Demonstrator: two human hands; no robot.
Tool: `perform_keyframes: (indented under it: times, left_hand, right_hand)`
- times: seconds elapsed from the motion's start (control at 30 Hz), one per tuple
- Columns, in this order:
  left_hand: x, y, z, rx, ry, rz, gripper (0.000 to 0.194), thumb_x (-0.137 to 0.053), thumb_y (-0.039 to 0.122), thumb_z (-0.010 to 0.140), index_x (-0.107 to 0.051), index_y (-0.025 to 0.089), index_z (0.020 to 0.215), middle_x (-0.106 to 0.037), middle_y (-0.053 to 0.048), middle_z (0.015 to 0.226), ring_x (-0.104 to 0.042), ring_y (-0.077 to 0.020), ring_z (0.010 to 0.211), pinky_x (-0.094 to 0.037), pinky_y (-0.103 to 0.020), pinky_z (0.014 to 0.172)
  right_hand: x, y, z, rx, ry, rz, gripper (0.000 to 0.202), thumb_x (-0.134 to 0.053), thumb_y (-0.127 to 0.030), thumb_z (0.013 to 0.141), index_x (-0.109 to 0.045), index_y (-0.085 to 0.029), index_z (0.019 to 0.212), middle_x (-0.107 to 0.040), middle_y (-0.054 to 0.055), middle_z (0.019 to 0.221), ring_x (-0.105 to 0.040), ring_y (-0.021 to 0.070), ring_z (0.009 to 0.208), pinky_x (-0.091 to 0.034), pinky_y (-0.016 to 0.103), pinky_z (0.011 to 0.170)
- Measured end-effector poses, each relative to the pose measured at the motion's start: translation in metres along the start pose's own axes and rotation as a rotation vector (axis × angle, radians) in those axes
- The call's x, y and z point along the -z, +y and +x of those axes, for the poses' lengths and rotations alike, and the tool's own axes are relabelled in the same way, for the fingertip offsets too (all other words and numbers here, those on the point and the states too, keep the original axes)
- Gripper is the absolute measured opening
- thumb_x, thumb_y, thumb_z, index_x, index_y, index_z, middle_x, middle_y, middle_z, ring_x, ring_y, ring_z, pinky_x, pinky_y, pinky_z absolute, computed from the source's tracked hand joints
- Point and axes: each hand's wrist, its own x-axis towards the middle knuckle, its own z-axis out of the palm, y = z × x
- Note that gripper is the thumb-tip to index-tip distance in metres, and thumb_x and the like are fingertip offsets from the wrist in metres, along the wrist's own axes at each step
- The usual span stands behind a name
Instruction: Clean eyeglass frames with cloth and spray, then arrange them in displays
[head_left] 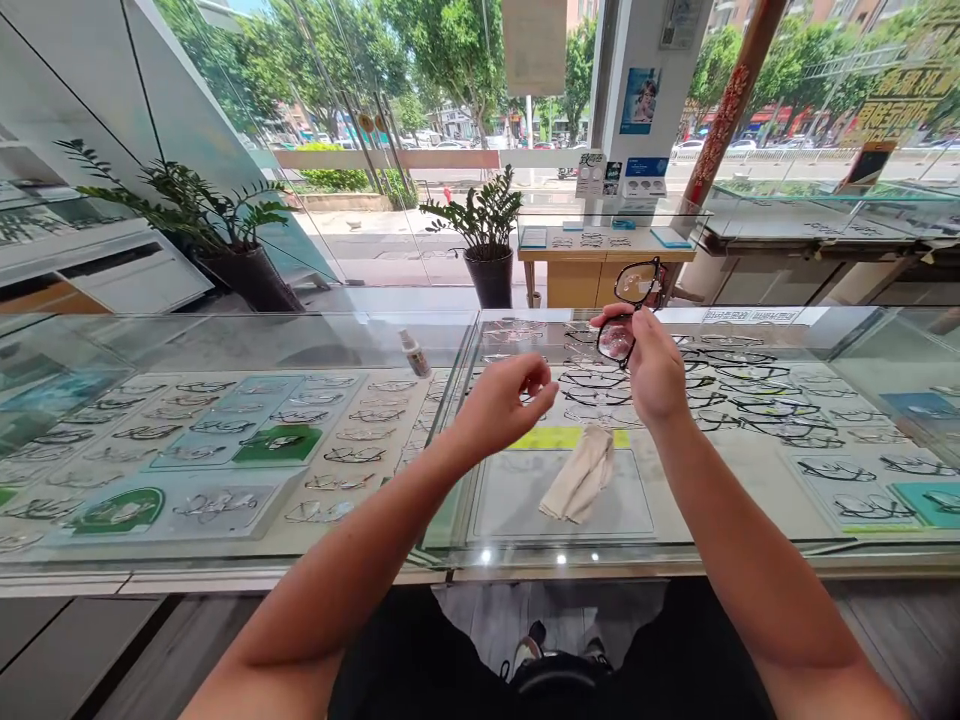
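A pair of black-framed eyeglasses [616, 340] is held up over the glass counter in my right hand [657, 368], which is closed on the frame around its middle. One lens stands above the other, so the glasses are turned nearly upright. To the left, my left hand [511, 398] hovers over the counter with nothing in it, its fingers loosely curled and the thumb apart from them. Between my forearms, a crumpled beige cloth [581, 476] lies on the glass top. A small white spray bottle [414, 354] stands beyond my left forearm.
The glass display counter [442, 510] runs across in front of me, with many eyeglasses laid out in rows beneath its top. Potted plants [489, 268] and a wooden display table [577, 283] stand beyond it, before large windows onto a street.
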Motion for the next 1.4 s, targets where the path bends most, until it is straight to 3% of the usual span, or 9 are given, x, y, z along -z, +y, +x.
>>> perform_keyframes:
  times: [0.13, 0.3, 0.43, 0.63, 0.8, 1.03, 1.17, 1.3, 1.4]
  left_hand:
    - [-0.041, 0.023, -0.016, -0.014, -0.422, 0.099, 0.02, -0.066, 0.039, 0.097, -0.058, 0.024, 0.088, -0.071, -0.003, 0.092, -0.063, -0.021, 0.08, -0.039, -0.035, 0.068]
    - [-0.052, 0.018, -0.021, 0.012, -0.65, 0.226, 0.021, -0.069, 0.038, 0.09, -0.065, 0.024, 0.105, -0.074, -0.007, 0.108, -0.068, -0.0264, 0.089, -0.036, -0.036, 0.063]
    - [-0.047, 0.013, -0.018, 0.026, -0.624, 0.268, 0.015, -0.062, 0.026, 0.089, -0.066, 0.024, 0.103, -0.076, -0.006, 0.105, -0.069, -0.0269, 0.092, -0.036, -0.037, 0.066]
    - [-0.058, 0.009, -0.018, 0.023, -0.611, 0.282, 0.036, -0.072, 0.058, 0.093, -0.066, 0.023, 0.097, -0.074, -0.009, 0.107, -0.069, -0.0285, 0.091, -0.036, -0.037, 0.064]
    - [-0.066, 0.009, -0.021, 0.014, -0.544, 0.28, 0.02, -0.06, 0.038, 0.101, -0.068, 0.022, 0.093, -0.072, -0.009, 0.106, -0.068, -0.0249, 0.085, -0.038, -0.035, 0.065]
    - [-0.053, 0.007, -0.014, 0.299, -0.378, -0.225, 0.017, -0.055, 0.035, 0.095, -0.054, 0.024, 0.082, -0.064, 0.0, 0.078, -0.057, -0.0199, 0.075, -0.039, -0.034, 0.068]
    - [-0.052, -0.001, -0.01, 0.502, -0.407, -0.428, 0.02, -0.06, 0.044, 0.093, -0.061, 0.024, 0.092, -0.057, 0.003, 0.07, -0.049, -0.0168, 0.064, -0.035, -0.03, 0.059]
    - [-0.057, -0.009, -0.011, 0.44, -0.53, -0.51, 0.046, -0.069, 0.066, 0.092, -0.063, 0.021, 0.083, -0.044, 0.004, 0.062, -0.037, -0.0129, 0.058, -0.025, -0.029, 0.056]
    - [-0.056, -0.009, -0.01, 0.371, -0.51, -0.586, 0.056, -0.07, 0.071, 0.091, -0.054, 0.02, 0.073, -0.043, 0.004, 0.066, -0.037, -0.012, 0.062, -0.027, -0.028, 0.059]
  right_hand:
    - [-0.002, 0.001, 0.0, 0.023, -0.017, 0.002, 0.043, -0.057, -0.066, 0.106, -0.074, -0.027, 0.109, -0.077, 0.006, 0.111, -0.066, 0.0197, 0.09, -0.052, 0.034, 0.079]
    - [-0.004, 0.002, -0.002, 0.017, -0.03, -0.005, 0.043, -0.058, -0.066, 0.106, -0.074, -0.026, 0.11, -0.077, 0.006, 0.11, -0.066, 0.0206, 0.093, -0.055, 0.036, 0.088]
    - [-0.004, 0.002, -0.003, 0.018, -0.037, -0.016, 0.045, -0.057, -0.067, 0.106, -0.074, -0.026, 0.111, -0.077, 0.007, 0.111, -0.067, 0.0206, 0.093, -0.055, 0.036, 0.089]
    - [-0.006, 0.002, -0.003, 0.019, -0.048, -0.023, 0.044, -0.057, -0.068, 0.106, -0.073, -0.027, 0.111, -0.077, 0.006, 0.11, -0.067, 0.0217, 0.095, -0.055, 0.038, 0.091]
    - [-0.008, 0.0, -0.005, 0.013, -0.043, -0.029, 0.044, -0.056, -0.068, 0.106, -0.073, -0.028, 0.111, -0.077, 0.006, 0.11, -0.066, 0.0212, 0.094, -0.055, 0.037, 0.09]
    - [-0.007, -0.001, -0.004, 0.022, -0.026, -0.006, 0.044, -0.057, -0.068, 0.106, -0.074, -0.027, 0.109, -0.077, 0.006, 0.11, -0.068, 0.0213, 0.097, -0.056, 0.036, 0.09]
    - [-0.007, -0.003, -0.005, 0.027, -0.034, -0.003, 0.044, -0.057, -0.067, 0.106, -0.074, -0.027, 0.11, -0.077, 0.007, 0.11, -0.069, 0.0217, 0.1, -0.056, 0.036, 0.092]
    - [-0.007, -0.003, -0.005, 0.021, -0.03, -0.034, 0.046, -0.055, -0.069, 0.106, -0.073, -0.027, 0.11, -0.077, 0.007, 0.111, -0.069, 0.0214, 0.099, -0.056, 0.037, 0.093]
    - [-0.005, -0.003, -0.004, 0.029, -0.035, -0.035, 0.045, -0.055, -0.068, 0.107, -0.073, -0.027, 0.11, -0.077, 0.006, 0.111, -0.069, 0.0213, 0.099, -0.056, 0.036, 0.092]
